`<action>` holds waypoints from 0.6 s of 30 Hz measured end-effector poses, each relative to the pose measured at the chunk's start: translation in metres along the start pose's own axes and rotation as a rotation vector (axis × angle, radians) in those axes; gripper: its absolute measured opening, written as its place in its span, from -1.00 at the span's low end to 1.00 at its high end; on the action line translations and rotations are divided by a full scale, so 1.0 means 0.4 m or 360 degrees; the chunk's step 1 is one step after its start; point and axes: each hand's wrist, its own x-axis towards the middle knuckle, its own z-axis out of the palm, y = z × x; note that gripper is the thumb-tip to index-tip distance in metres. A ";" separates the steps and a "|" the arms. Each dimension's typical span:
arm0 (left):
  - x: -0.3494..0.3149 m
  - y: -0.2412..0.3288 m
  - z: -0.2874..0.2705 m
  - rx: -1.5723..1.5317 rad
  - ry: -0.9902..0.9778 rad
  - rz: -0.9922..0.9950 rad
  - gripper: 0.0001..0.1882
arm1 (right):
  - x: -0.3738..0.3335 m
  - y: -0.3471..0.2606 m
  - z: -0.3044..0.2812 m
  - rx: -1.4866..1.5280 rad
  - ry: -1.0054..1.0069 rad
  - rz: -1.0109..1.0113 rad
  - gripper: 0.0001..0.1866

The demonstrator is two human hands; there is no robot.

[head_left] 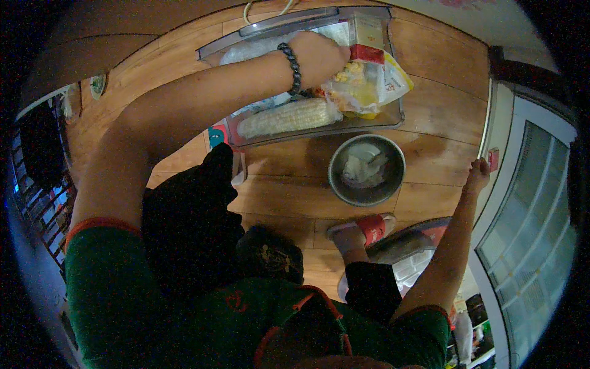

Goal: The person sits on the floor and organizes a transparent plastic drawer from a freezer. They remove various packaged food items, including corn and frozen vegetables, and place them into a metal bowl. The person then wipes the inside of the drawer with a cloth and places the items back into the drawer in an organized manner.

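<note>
My left hand (318,58), with a dark beaded bracelet at the wrist, reaches into a clear grey drawer-like bin (319,130) on the floor. Its fingers are mostly hidden, beside a red and white box (367,54). Below the hand lies a pale cob of corn (289,119) in clear wrap. A yellow and clear food bag (362,92) is right of the hand and hangs over the bin's edge. Far to the right, my right hand (478,174) is closed near the white door frame. A small red thing (493,160) shows at its fingertips; whether they grip it is unclear.
A metal bowl (367,195) with a whitish bag in it stands below the bin. My red slipper (372,230) is near it, beside another dark container (413,243). A glass-paned door (528,209) bounds the right side. A dark rack (46,166) stands left.
</note>
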 end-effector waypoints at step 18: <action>-0.348 0.032 -0.055 -0.0948 0.0384 0.0484 -0.84 | -0.301 -0.471 0.240 -0.0279 -0.0581 -0.0282 -0.72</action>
